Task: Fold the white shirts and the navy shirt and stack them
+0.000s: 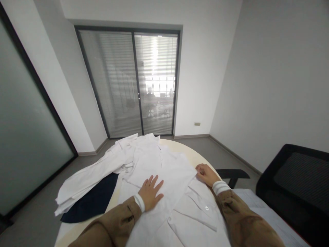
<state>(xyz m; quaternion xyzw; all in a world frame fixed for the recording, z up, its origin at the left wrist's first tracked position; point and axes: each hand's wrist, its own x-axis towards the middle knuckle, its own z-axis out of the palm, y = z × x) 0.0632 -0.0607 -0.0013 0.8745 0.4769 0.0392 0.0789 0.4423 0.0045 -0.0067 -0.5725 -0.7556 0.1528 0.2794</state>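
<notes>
A white button-up shirt [172, 171] lies spread over the round cream table [191, 151]. My left hand [151, 192] rests flat on the middle of it, fingers spread. At the table's right edge, my right hand [206, 174] is closed in a pinch on a corner of the white fabric. Buttons show on the nearer part of the shirt, where several folds overlap. One long sleeve [89, 181] stretches out to the left, over a dark navy cloth [95, 202].
A black mesh office chair [295, 175] stands on the right, its armrest [233, 174] close to the table edge. White sheets [253, 199] lie on the chair side. Beyond the table are a glass door with blinds [154, 85] and plain walls. A frosted glass panel [28, 120] is on the left.
</notes>
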